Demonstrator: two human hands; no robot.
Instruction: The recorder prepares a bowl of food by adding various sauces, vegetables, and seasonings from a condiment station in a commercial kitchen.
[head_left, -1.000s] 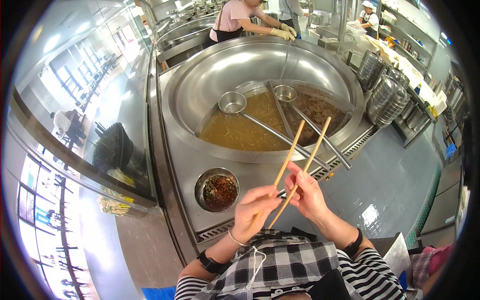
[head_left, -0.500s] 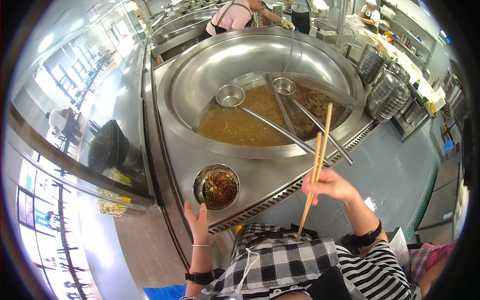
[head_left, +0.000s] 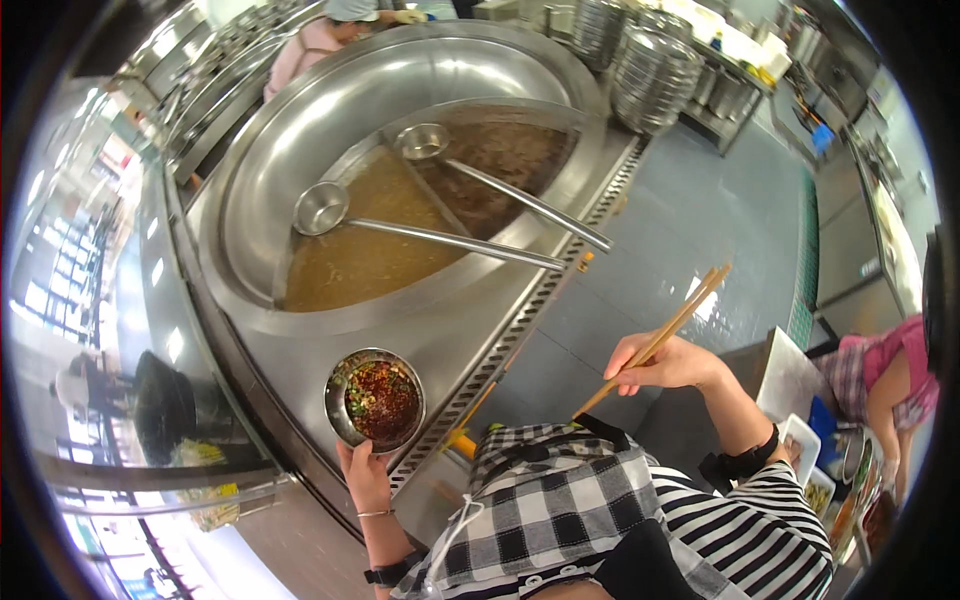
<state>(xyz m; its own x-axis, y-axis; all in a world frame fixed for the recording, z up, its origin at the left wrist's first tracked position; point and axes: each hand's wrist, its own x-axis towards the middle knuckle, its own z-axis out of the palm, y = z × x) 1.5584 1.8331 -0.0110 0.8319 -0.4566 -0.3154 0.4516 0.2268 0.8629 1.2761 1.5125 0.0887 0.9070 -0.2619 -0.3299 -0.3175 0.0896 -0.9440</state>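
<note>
In the head view, we are resting our left hand [head_left: 367, 478] against the near rim of a steel bowl [head_left: 336, 400], which is sitting on the near part of the steel counter [head_left: 455, 335]; we cannot tell whether the fingers are closing under it. Our right hand [head_left: 662, 362], well apart to the right, is clamping a pair of wooden chopsticks [head_left: 692, 303], tips pointing far and right. The bowl is holding dark red sauce [head_left: 385, 400] with chopped bits, so we are judging it light to moderate, stiff and hardly fragile, though its smooth wall is probably turning slippery when oily and its contents are likely to slop if tilted. We are favouring a rim pinch with support beneath. The chopsticks are looking light and stiff, best held around the middle.
</note>
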